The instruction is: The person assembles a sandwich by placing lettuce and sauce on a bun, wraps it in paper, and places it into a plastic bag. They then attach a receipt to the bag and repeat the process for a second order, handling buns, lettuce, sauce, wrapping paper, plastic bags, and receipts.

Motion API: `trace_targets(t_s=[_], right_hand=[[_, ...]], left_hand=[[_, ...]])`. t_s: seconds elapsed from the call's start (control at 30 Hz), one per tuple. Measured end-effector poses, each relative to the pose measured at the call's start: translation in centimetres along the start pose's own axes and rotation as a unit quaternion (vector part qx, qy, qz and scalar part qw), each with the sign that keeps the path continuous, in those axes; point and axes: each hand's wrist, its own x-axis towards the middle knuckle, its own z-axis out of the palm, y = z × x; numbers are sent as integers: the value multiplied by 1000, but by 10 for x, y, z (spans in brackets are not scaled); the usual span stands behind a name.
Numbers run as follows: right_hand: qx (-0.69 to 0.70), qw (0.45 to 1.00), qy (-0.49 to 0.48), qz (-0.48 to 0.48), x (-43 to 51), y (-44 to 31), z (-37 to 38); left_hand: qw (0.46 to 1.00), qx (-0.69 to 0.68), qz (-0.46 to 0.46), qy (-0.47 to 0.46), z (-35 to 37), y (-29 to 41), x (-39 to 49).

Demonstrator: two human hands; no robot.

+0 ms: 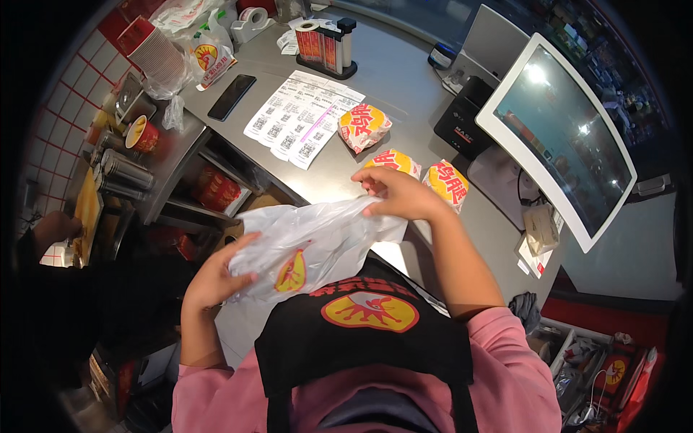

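A white plastic bag with a red and yellow printed emblem stretches between my two hands in front of my apron. My left hand grips its lower left end between thumb and fingers. The other end is pinched by my right hand, palm down, with the fingers bent. Just beyond my right hand lie a paper-wrapped burger, partly hidden by it, and another wrapped burger. A third wrapped burger sits farther back, beside several printed receipts.
A smartphone, a label-roll holder and a tape dispenser stand on the metal counter. To the right are a touchscreen monitor and a black printer. Stacked paper cups stand at left; another person's hand is at far left.
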Motion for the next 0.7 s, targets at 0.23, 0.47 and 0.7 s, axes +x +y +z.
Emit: trace_targets(t_s=[0.23,0.47,0.7], right_hand=[[-278,928,63,242,39,47,-51],[-158,978,79,109,14,43,-6],[417,833,363,41,-47,46,6]], left_hand=[[937,-266,-104,201,-5,25,11],[845,-506,-83,152,-12,25,24],[768,-636,-68,43,-7,10,52]])
